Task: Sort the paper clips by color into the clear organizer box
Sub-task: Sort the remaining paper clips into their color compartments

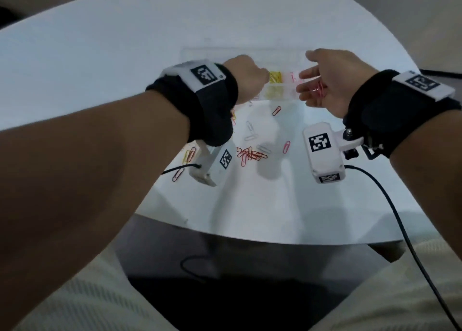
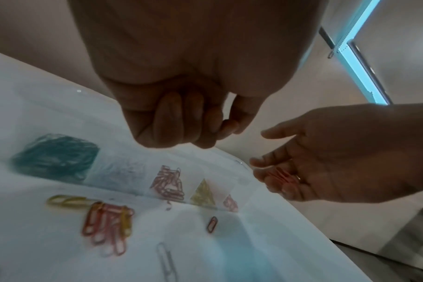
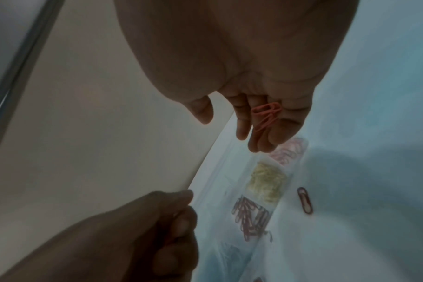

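The clear organizer box (image 1: 212,55) lies across the white table (image 1: 100,68). Its compartments hold teal clips (image 2: 56,154), red clips (image 2: 168,183), yellow clips (image 2: 203,192) and pink clips (image 2: 231,204). My left hand (image 1: 250,78) hovers over the box's middle with its fingers curled and thumb against the index finger; I see no clip in it. My right hand (image 1: 322,80) is palm up at the box's right end, fingers relaxed, with several pink clips (image 1: 318,90) lying in it (image 3: 266,114).
Loose clips lie in front of the box: a red and orange cluster (image 1: 250,154), a pink one (image 1: 286,146), an orange one (image 1: 276,110), white ones (image 1: 250,128). The table's near edge (image 1: 250,240) is over my lap. A black cable (image 1: 400,218) hangs from the right wrist camera.
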`<state>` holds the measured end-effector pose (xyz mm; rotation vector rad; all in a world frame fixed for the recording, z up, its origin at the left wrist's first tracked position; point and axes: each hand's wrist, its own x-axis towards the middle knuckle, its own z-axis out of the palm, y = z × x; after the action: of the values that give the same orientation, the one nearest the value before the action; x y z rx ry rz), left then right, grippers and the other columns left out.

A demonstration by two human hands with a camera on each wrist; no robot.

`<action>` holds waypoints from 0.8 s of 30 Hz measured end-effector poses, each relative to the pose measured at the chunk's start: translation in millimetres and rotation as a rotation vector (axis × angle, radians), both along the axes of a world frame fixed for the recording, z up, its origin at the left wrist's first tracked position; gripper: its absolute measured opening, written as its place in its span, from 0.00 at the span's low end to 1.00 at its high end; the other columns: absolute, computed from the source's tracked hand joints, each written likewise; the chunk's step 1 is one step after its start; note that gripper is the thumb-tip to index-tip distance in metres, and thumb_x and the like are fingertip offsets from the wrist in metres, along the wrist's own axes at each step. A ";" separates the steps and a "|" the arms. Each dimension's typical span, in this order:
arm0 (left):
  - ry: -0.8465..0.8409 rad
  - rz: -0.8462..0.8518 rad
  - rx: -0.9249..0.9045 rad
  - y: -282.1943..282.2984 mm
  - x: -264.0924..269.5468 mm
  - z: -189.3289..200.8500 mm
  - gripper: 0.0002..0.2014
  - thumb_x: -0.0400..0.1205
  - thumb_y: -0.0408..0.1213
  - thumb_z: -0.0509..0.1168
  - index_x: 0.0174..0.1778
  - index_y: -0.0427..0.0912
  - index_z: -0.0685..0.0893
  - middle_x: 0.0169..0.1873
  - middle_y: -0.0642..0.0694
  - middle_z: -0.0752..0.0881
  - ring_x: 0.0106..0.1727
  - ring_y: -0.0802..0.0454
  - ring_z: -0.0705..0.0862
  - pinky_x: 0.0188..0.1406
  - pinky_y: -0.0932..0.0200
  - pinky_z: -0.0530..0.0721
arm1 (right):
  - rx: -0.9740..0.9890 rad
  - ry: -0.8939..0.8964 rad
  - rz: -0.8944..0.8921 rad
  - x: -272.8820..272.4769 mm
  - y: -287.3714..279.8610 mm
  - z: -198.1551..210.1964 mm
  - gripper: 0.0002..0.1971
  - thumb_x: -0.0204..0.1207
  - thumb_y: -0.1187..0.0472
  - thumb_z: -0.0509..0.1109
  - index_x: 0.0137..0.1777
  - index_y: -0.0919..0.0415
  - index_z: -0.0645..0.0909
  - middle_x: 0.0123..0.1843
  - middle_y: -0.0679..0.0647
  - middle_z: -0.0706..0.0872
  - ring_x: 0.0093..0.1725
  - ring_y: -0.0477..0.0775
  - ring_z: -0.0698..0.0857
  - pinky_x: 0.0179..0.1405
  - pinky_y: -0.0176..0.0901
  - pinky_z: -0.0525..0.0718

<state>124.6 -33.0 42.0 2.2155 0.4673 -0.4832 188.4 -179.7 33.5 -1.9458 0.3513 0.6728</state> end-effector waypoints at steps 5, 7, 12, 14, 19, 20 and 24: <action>-0.013 -0.057 0.010 -21.4 22.9 10.5 0.15 0.86 0.40 0.52 0.56 0.37 0.83 0.60 0.31 0.84 0.44 0.40 0.78 0.36 0.61 0.70 | 0.030 -0.106 -0.106 21.6 5.0 10.7 0.16 0.84 0.50 0.60 0.55 0.64 0.75 0.44 0.60 0.80 0.36 0.55 0.81 0.28 0.36 0.82; 0.011 -0.076 -0.030 -28.4 32.7 6.4 0.12 0.88 0.38 0.51 0.43 0.43 0.77 0.49 0.36 0.82 0.43 0.46 0.75 0.28 0.63 0.71 | 0.049 -0.116 -0.117 29.0 7.8 12.1 0.16 0.84 0.49 0.60 0.56 0.64 0.76 0.49 0.60 0.81 0.43 0.56 0.82 0.35 0.37 0.83; 0.026 0.003 -0.083 -35.1 52.4 0.1 0.19 0.89 0.38 0.48 0.31 0.47 0.66 0.31 0.53 0.70 0.27 0.60 0.69 0.12 0.73 0.68 | -0.028 -0.068 -0.022 36.8 3.6 5.1 0.29 0.82 0.40 0.59 0.74 0.59 0.73 0.54 0.60 0.81 0.60 0.59 0.83 0.60 0.48 0.84; 0.032 0.085 -0.185 -38.8 58.4 3.0 0.18 0.90 0.39 0.48 0.32 0.47 0.67 0.30 0.52 0.71 0.27 0.58 0.70 0.14 0.70 0.70 | 0.018 -0.081 -0.045 34.1 -2.4 2.8 0.28 0.81 0.39 0.60 0.73 0.58 0.73 0.54 0.57 0.80 0.60 0.57 0.82 0.58 0.45 0.84; -0.020 0.401 -0.614 -51.2 68.4 6.6 0.07 0.85 0.35 0.54 0.45 0.36 0.74 0.39 0.39 0.76 0.35 0.49 0.76 0.33 0.62 0.78 | 0.110 -0.224 -0.198 20.9 -26.2 -0.1 0.18 0.84 0.46 0.59 0.63 0.58 0.78 0.54 0.51 0.81 0.53 0.51 0.84 0.57 0.44 0.85; 0.013 0.381 -0.637 -54.2 68.9 5.9 0.07 0.85 0.36 0.55 0.47 0.35 0.74 0.44 0.37 0.78 0.41 0.46 0.77 0.40 0.59 0.79 | 0.118 -0.238 -0.223 17.9 -31.5 -1.1 0.15 0.84 0.47 0.59 0.57 0.57 0.78 0.49 0.51 0.79 0.50 0.50 0.82 0.57 0.44 0.85; 0.110 0.274 -0.660 -60.0 62.8 6.8 0.11 0.86 0.44 0.56 0.56 0.40 0.69 0.53 0.39 0.74 0.51 0.43 0.74 0.52 0.55 0.75 | 0.099 -0.288 -0.250 5.3 -50.4 -3.9 0.09 0.82 0.51 0.60 0.48 0.55 0.75 0.38 0.49 0.76 0.42 0.50 0.77 0.50 0.45 0.84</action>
<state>187.4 -93.0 48.8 1.4738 0.5632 -0.5221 193.7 -230.1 29.6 -1.8337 0.3653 0.2391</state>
